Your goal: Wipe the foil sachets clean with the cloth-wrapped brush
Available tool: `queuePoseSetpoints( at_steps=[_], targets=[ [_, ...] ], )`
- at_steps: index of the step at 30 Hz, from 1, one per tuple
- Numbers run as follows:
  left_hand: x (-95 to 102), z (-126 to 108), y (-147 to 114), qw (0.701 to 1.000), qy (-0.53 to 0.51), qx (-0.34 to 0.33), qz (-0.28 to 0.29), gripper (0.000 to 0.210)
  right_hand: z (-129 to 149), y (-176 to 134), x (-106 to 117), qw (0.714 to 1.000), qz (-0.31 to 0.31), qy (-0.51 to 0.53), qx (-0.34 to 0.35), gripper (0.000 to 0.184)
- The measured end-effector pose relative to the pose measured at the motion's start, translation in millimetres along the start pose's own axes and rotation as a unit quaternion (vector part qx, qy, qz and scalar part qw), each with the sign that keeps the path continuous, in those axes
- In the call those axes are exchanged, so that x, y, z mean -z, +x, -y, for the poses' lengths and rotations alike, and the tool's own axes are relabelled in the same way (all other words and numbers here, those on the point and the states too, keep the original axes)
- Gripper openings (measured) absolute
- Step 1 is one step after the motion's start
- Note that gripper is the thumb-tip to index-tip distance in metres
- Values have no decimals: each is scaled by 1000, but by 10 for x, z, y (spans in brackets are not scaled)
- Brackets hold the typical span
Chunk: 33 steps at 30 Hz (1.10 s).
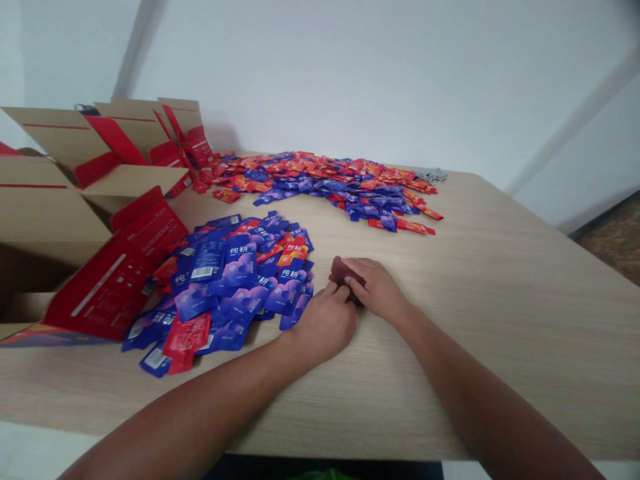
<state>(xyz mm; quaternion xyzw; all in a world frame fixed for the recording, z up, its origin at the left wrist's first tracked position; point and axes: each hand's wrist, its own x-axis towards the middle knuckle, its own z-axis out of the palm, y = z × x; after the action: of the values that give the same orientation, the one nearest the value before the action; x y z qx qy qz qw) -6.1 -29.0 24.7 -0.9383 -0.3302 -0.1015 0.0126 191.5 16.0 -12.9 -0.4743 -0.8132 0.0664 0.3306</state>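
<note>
Close together over the middle of the table, both my hands are closed on a small dark reddish-brown flat piece (339,269); what exactly it is I cannot make out. My left hand (327,320) pinches its near side, fingers curled. My right hand (375,283) covers its right side with bent fingers and thumb. Something black shows between the hands, mostly hidden. Just left of my left hand lies a loose pile of blue-purple sachets (240,267), with some red and orange ones among them.
Along the back of the table (500,320) runs a long heap of red and blue sachets (325,177). Open cardboard boxes with red flaps (120,267) stand at the left. A grey crumpled thing (431,175) lies at the heap's right end. A white wall rises behind.
</note>
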Motion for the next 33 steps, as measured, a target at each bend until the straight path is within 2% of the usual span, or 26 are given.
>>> queuePoseSetpoints(
  at_steps=[5, 8, 12, 17, 20, 33],
  targets=[
    [26, -10, 4, 1000, -12, 9, 13, 20, -92, 45, -33, 996, -43, -12, -82, 48],
    [34, -5, 2, 1000, -20, 14, 14, 19, -122, 62, -17, 994, -49, -14, -100, 48],
    [38, 1, 1, 1000, -17, 4, 15, 21, -111, 36, 16, 998, -46, -4, -53, 50],
    [13, 5, 1, 1000, -3, -4, -1, 21, -22, -3, 51, 999, 8, -1, 37, 48],
    [1, 6, -2, 1000, -2, -4, -6, 23, 14, 0, 48, 998, 29, 4, 49, 48],
    [61, 5, 1, 1000, -15, -5, 19, 19, -86, 41, -16, 991, -50, 11, -122, 49]
  ],
)
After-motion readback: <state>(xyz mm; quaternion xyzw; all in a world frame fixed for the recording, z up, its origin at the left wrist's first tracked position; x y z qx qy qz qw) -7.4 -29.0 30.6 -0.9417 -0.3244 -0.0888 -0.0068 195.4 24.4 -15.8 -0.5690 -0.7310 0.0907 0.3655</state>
